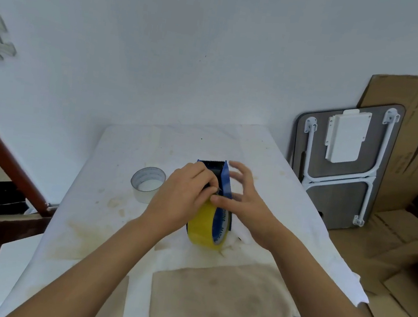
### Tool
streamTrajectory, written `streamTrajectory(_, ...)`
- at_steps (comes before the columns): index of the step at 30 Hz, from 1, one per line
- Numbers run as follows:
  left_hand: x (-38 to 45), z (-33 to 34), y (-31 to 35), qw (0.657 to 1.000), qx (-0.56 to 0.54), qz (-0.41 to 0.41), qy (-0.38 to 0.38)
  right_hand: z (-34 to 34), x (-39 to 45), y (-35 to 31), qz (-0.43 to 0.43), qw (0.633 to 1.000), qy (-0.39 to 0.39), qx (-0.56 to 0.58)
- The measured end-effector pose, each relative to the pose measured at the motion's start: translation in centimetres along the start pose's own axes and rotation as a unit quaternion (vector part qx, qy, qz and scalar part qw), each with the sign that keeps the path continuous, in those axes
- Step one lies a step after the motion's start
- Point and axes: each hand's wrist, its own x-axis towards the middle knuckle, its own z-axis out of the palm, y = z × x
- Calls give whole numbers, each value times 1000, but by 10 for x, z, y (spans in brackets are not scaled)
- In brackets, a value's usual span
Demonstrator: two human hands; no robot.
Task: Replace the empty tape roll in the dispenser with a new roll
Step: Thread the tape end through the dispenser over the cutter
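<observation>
Head view, looking down on a tabletop [268,166] covered with a stained white cloth [114,212]. A beige rectangular patch [221,291] lies on the cloth at the near edge.

Blue tape dispenser [225,185] stands roughly mid-tabletop, a little toward the far edge, its serrated cutting end [211,162] pointing at the far edge. A yellow tape roll [205,227] sits in the dispenser on its near side, standing on edge, with a blue printed band visible on its right face; its lower rim meets the cloth.

Left hand [183,197] lies over the left side of the dispenser, fingers [206,177] curled closed and pinching a small dark part just above the roll. What exactly is pinched is too small to tell.

Right hand [246,206] is at the right side of the dispenser. Its thumb [220,201] presses against the top of the yellow roll beside the blue side plate; the other fingers are spread open and lifted, gripping nothing.

An empty clear tape core [147,183] stands on end on the cloth, left of the dispenser, apart from it and from both hands.

Off the tabletop at the right: a folded grey table with white legs [344,161] leans against the wall, flattened cardboard [413,149] behind and under it.
</observation>
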Motion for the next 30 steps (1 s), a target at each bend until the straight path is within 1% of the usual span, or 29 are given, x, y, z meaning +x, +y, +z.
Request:
streamTrajectory(2, 2, 2, -2, 1000, -7, -11, 10, 3, 0, 0, -54, 996, 58, -32)
streamTrajectory(5, 5, 8, -2, 999, -10, -16, 30, 6, 2, 0, -97, 987, 92, -83)
streamTrajectory(8, 6, 13, 1, 999, -15, -20, 40, 5, 5, 0, -109, 972, 130, -163)
streamTrajectory(10, 7, 14, 1, 999, -21, -28, 42, 2, 4, 2, -120, 960, 140, -210)
streamTrajectory(12, 6, 14, 2, 998, -41, -35, 39, 1, 3, 3, -128, 958, 142, -215)
streamTrajectory(14, 2, 12, 3, 994, -89, -50, 51, 0, 3, 4, -131, 954, 155, -220)
streamTrajectory(15, -1, 11, 4, 987, -124, -78, 73, -1, 3, 4, -130, 952, 165, -225)
streamTrajectory(16, -5, 10, 4, 973, -163, -130, 102, -2, 3, 4, -128, 949, 174, -230)
streamTrajectory(17, -9, 10, 3, 950, -201, -205, 122, -3, 2, 4, -126, 946, 183, -237)
streamTrajectory(18, -14, 11, 2, 917, -246, -287, 125, -4, 2, 5, -126, 942, 190, -246)
streamTrajectory(19, -18, 13, 1, 879, -297, -358, 109, -5, 1, 7, -128, 937, 195, -259)
streamTrajectory(20, -22, 15, 1, 843, -344, -405, 81, -5, 0, 8, -134, 931, 199, -275)
streamTrajectory(21, -27, 18, 2, 817, -383, -428, 46, -4, -1, 9, -141, 925, 202, -289)
streamTrajectory(22, -30, 21, 5, 800, -419, -429, 13, -4, -1, 9, -149, 920, 204, -300)
streamTrajectory(24, -32, 26, 14, 778, -479, -405, -24, -3, -1, 9, -161, 914, 205, -312)
streamTrajectory(25, -30, 28, 17, 779, -484, -397, -29, -3, -2, 8, -165, 914, 203, -312)
streamTrajectory(26, -27, 30, 17, 793, -468, -389, -28, -5, -2, 8, -167, 915, 197, -311)
streamTrajectory(27, -24, 32, 14, 814, -438, -379, -33, -6, -3, 7, -170, 915, 189, -313)
streamTrajectory(28, -21, 32, 10, 829, -422, -364, -48, -7, -3, 7, -170, 916, 180, -315)
streamTrajectory(29, -17, 32, 5, 832, -430, -345, -71, -8, -4, 6, -166, 919, 172, -315)
streamTrajectory(30, -14, 32, 1, 819, -458, -331, -101, -9, -4, 5, -160, 921, 168, -313)
